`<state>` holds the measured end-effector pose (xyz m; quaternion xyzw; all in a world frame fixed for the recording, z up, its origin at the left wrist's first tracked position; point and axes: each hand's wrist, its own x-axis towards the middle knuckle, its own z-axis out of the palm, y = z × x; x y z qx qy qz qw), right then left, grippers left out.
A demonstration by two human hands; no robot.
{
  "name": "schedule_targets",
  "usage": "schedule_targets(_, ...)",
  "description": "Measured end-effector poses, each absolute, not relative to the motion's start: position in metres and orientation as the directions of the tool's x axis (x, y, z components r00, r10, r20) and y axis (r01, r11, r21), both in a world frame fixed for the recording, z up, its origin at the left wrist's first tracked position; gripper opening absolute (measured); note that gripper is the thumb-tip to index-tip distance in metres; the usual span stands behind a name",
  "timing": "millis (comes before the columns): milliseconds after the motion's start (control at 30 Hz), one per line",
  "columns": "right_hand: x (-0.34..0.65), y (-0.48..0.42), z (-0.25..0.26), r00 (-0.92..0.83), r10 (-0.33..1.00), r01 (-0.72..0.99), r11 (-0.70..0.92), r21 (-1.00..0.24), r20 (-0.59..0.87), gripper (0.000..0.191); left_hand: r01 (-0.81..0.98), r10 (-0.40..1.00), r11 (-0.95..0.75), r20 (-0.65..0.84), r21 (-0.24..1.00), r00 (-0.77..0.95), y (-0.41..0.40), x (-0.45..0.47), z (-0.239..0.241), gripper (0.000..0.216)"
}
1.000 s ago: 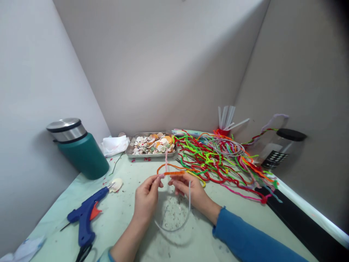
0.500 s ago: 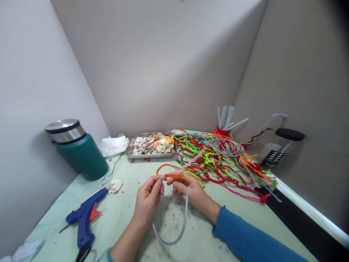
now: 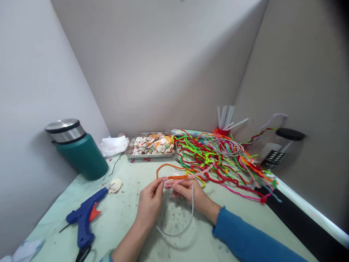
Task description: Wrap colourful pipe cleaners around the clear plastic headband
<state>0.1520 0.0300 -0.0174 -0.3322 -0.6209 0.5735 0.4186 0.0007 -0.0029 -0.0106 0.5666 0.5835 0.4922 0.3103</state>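
Observation:
Over the front middle of the table I hold a thin pale grey hoop (image 3: 177, 235), whose bottom curve hangs below my hands. Its far side carries a fuzzy orange wrapped stretch (image 3: 177, 177). My left hand (image 3: 149, 203) pinches the hoop at the left end of that stretch. Thumb and fingers of my right hand (image 3: 193, 193) are closed on a pink pipe cleaner (image 3: 201, 172), whose free end sticks out up and to the right. Pink windings show between the fingertips. How the strand passes behind the fingers is hidden.
A heap of coloured pipe cleaners (image 3: 196, 153) lies behind my right hand. Behind stands a metal tray (image 3: 152, 156) of buttons and shells. At left are a blue glue gun (image 3: 85, 214), a shell (image 3: 116, 186) and a green bottle (image 3: 81, 156); at right, a black-lidded jar (image 3: 275, 149).
Both hands have shifted slightly; the right fingers now press on the pink strand, which lies lower and points further right. The hoop's lower curve has swung a little to the right and up.

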Motion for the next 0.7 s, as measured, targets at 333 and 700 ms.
schedule_targets(333,0.148,0.024,-0.013,-0.436,0.863,-0.09,0.242,-0.966,0.257,0.022,0.548,0.947,-0.181,0.295,0.817,-0.126,-0.004,-0.001,-0.014,0.031)
schedule_targets(700,0.148,0.03,-0.023,-0.377,0.887,0.043,0.306,-0.951,0.268,0.019,0.265,0.969,-0.029,0.091,0.964,-0.228,0.004,-0.007,-0.017,0.03)
